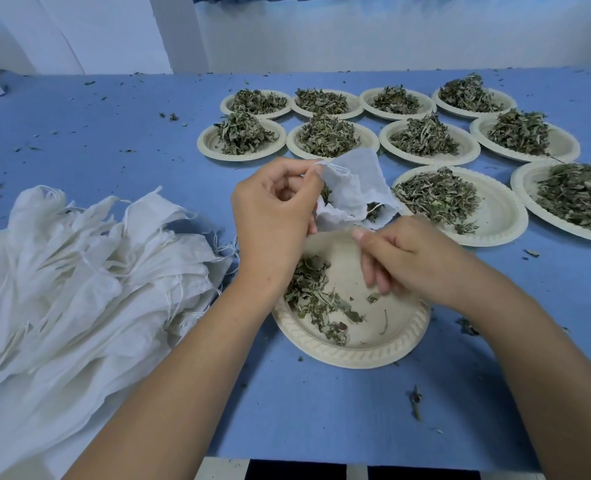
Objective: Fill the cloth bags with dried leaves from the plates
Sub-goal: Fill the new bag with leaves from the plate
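Blue cloth covers the table (322, 410), littered with leaf crumbs, and a loose stem (416, 401) lies at 5 o'clock from the near plate (351, 356). That plate sits closest to the person and is mostly bare, with a thin scatter of dried leaves (309, 297) left on its 9 o'clock side. At 9 o'clock from the plate, well to the left, a pile of empty bags (79, 271) sprawls in white folds with drawstrings trailing.

Both forearms reach in from 6 o'clock. The right hand (408, 259) hovers over the plate's 1 o'clock part, fingers curled, thumb pressed to forefinger and nipping the lower hem of the cloth bag (351, 183). The left hand (273, 216) is raised over the plate's 11 o'clock rim and pinches the bag's upper hem between thumb and fingertips. So the bag hangs in the air between the two grips, at 12 o'clock from the plate, its mouth pulled open toward the person and dark leaf bits showing inside.

Beyond, from 12 to 2 o'clock, ten heaped plates (502, 233) stand in three rows: two nearer, four behind them, four farthest. Past the table's far edge runs a pale wall (391, 32).
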{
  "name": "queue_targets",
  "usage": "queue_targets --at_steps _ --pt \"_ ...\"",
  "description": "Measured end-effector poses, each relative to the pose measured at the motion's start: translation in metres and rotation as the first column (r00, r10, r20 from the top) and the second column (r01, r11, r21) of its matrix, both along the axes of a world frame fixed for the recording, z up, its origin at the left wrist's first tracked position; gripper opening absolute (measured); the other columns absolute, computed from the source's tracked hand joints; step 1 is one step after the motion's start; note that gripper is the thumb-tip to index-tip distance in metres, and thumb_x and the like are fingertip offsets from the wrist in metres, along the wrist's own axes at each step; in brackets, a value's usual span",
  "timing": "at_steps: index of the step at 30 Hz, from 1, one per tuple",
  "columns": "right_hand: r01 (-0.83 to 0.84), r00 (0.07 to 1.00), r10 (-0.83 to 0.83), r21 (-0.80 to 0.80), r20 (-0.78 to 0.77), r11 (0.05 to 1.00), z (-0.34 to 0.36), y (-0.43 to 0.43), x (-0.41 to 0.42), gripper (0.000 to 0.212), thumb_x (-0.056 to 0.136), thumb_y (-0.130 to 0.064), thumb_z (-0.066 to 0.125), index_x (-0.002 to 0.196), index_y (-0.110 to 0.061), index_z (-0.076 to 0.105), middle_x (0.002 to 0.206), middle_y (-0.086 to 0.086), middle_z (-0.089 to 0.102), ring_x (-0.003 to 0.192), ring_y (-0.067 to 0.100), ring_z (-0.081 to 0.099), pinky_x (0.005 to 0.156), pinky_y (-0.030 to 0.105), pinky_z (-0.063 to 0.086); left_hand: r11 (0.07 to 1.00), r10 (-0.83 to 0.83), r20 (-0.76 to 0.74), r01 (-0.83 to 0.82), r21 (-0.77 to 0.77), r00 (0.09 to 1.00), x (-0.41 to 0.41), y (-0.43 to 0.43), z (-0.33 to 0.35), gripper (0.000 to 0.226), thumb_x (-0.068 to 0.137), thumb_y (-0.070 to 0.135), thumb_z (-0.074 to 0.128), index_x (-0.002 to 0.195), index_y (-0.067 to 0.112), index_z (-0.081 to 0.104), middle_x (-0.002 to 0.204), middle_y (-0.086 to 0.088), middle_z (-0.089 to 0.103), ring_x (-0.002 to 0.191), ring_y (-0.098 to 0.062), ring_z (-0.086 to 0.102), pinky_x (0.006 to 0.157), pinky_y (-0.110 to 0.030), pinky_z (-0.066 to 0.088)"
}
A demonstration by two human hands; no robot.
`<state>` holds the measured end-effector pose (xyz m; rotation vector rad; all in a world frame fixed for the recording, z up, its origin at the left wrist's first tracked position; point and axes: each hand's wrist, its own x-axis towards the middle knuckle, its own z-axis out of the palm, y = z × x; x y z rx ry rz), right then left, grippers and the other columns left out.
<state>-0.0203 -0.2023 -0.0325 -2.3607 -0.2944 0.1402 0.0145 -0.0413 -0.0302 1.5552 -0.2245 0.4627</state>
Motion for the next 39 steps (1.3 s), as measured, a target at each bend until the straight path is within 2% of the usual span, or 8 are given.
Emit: queue_targets --at_steps 3,7,10,14,22,28,37,39 --pt "-0.110 0.931 0.181 0.229 -0.318 0.967 0.000 0.010 -0.006 0.053 0.097 -0.039 0.044 0.071 -0.001 0.069 0.060 0.011 0.068 0.045 0.016 0.059 0.044 0.024 0.049 1.000 -0.010 0.000 0.010 -0.002 1.000 0.000 -0.001 0.000 0.012 0.090 0.010 0.066 0.080 0.012 0.071 0.048 0.005 0.054 0.035 -0.008 0.045 0.041 -0.021 0.041" --pt "-0.124 0.954 0.231 0.448 -0.193 0.885 0.006 0.013 -0.006 0.027 0.087 -0.024 0.061 0.086 0.001 0.069 0.084 0.017 0.070 0.068 0.023 0.067 0.068 0.032 0.058 1.000 -0.005 0.005 0.006 -0.010 1.000 0.002 -0.001 -0.001 0.012 0.090 0.009 0.067 0.079 0.013 0.071 0.050 0.001 0.056 0.035 -0.008 0.045 0.041 -0.020 0.041" --pt "-0.185 0.983 0.186 0.097 0.001 0.978 0.003 0.011 -0.003 0.030 0.076 -0.022 0.078 0.104 -0.020 0.067 0.114 0.000 0.062 0.100 0.015 0.057 0.093 0.039 0.048 1.000 -0.015 -0.006 0.015 -0.006 1.000 0.002 -0.002 -0.002 0.011 0.090 0.009 0.067 0.080 0.012 0.071 0.049 0.001 0.055 0.035 -0.009 0.044 0.041 -0.019 0.039" --pt "-0.447 0.895 0.438 -0.187 -0.087 0.875 -0.003 0.017 -0.007 0.064 0.077 -0.029 0.078 0.133 -0.037 0.048 0.143 -0.021 0.029 0.135 -0.001 0.016 0.113 0.017 0.014 1.000 -0.028 -0.003 0.028 -0.001 1.000 0.001 -0.002 -0.002 0.012 0.090 0.010 0.067 0.079 0.013 0.071 0.049 0.002 0.054 0.036 -0.009 0.045 0.043 -0.022 0.042" --pt "-0.384 0.923 0.386 -0.071 0.010 0.921 -0.005 0.020 -0.002 0.021 0.077 -0.005 0.076 0.095 -0.016 0.075 0.101 -0.008 0.063 0.085 0.022 0.061 0.080 0.034 0.048 1.000 -0.029 -0.007 0.029 -0.004 1.000 0.000 -0.003 -0.002 0.012 0.090 0.009 0.067 0.079 0.013 0.071 0.050 0.001 0.055 0.037 -0.010 0.044 0.042 -0.023 0.042" --pt "-0.228 0.970 0.206 0.185 0.130 0.956 0.006 0.010 -0.007 0.020 0.070 -0.011 0.082 0.087 -0.019 0.076 0.085 -0.007 0.074 0.072 0.011 0.069 0.077 0.028 0.057 1.000 -0.003 -0.001 0.003 0.007 1.000 0.001 -0.001 -0.001 0.015 0.090 0.008 0.066 0.077 0.014 0.070 0.047 0.006 0.054 0.035 -0.008 0.044 0.041 -0.021 0.042" --pt "-0.204 0.951 -0.036 0.710 0.307 0.674 0.020 0.009 -0.010 0.020 0.069 -0.006 0.070 0.088 -0.010 0.068 0.072 -0.004 0.073 0.061 0.009 0.067 0.066 0.019 0.056 0.996 -0.071 0.019 0.070 0.059 0.997 0.000 -0.002 -0.002 0.016 0.090 0.010 0.067 0.079 0.021 0.072 0.061 -0.017 0.064 0.049 -0.033 0.058 0.042 -0.032 0.049" --pt "-0.127 0.948 -0.157 0.781 0.277 0.611 0.018 0.012 -0.008 0.015 0.069 -0.009 0.069 0.084 -0.009 0.068 0.070 -0.004 0.073 0.058 0.009 0.065 0.065 0.019 0.055 0.993 -0.096 0.016 0.095 0.070 0.995 0.000 -0.003 -0.003 0.017 0.090 0.010 0.067 0.080 0.022 0.071 0.058 -0.015 0.063 0.040 -0.021 0.053 0.038 -0.023 0.043"
